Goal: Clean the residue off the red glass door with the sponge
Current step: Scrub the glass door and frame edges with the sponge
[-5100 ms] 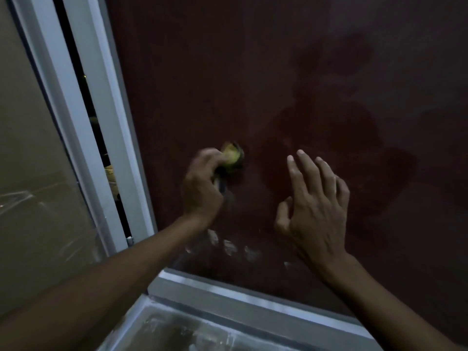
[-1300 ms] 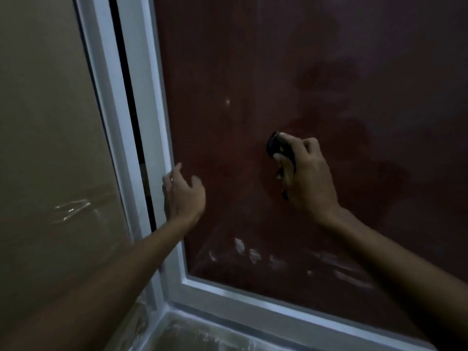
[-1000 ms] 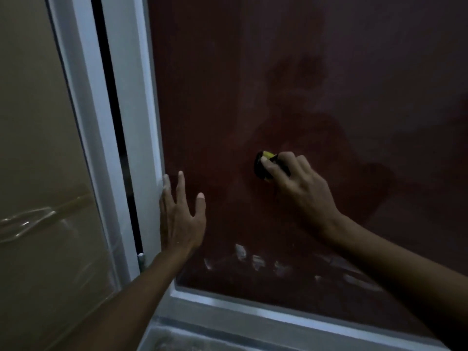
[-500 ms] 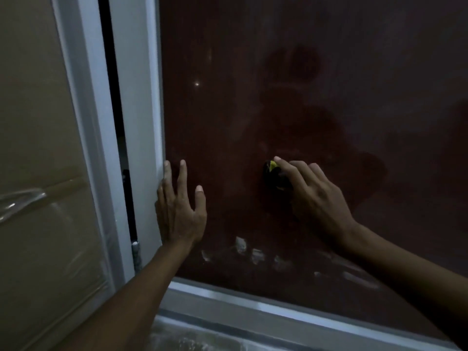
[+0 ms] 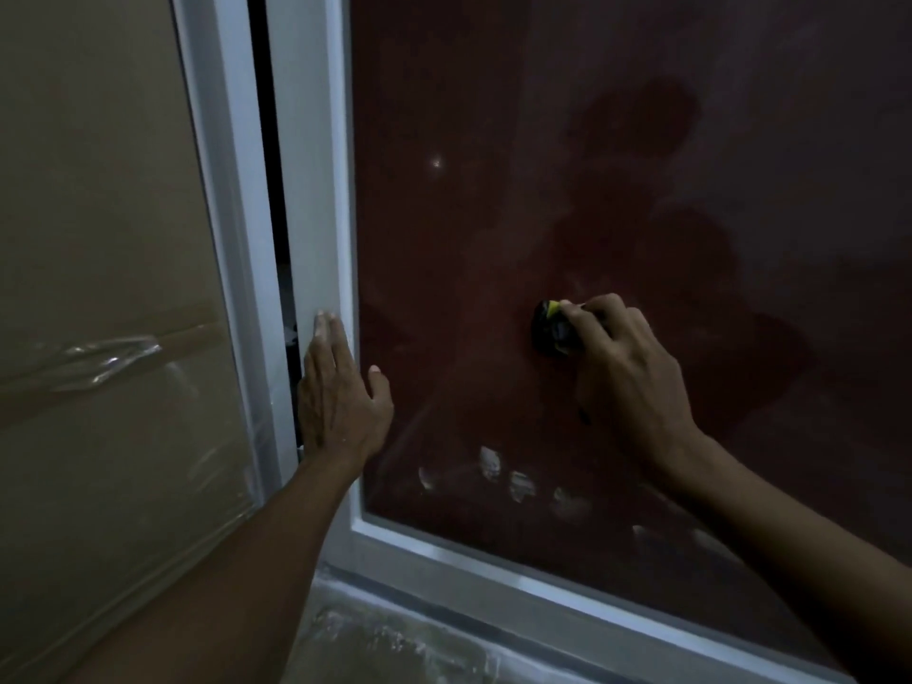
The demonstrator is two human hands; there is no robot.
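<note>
head view, dim light: the right hand [image 5: 627, 382] has its fingers curled round a small sponge [image 5: 551, 328], dark with a sliver of yellow showing, and presses it flat on the red glass door [image 5: 493, 239] a little to the 3 o'clock side of centre frame. only the sponge's 9 o'clock end shows beyond the fingertips; the rest is hidden under the hand. gripping it bunched like this looks meant to put pressure on a small patch rather than to sweep wide.

the left hand [image 5: 340, 407] lies flat with straight fingers, holding nothing, across the white door frame [image 5: 316, 214], thumb reaching onto the glass. it seems placed there to brace the door against the scrubbing push, since a dark gap at the frame's 9 o'clock side suggests the panel can move.

pale residue smears [image 5: 518, 481] sit in a row toward 6 o'clock from the sponge, well apart from it, above the bottom rail [image 5: 493, 570], with fainter streaks trailing toward 4 o'clock. a single bright speck [image 5: 436, 162] lies toward 11 o'clock. judging by these, the cleaning is unfinished and the sponge must work downward.

a taped cardboard sheet [image 5: 98, 288] stands at 9 o'clock.
</note>
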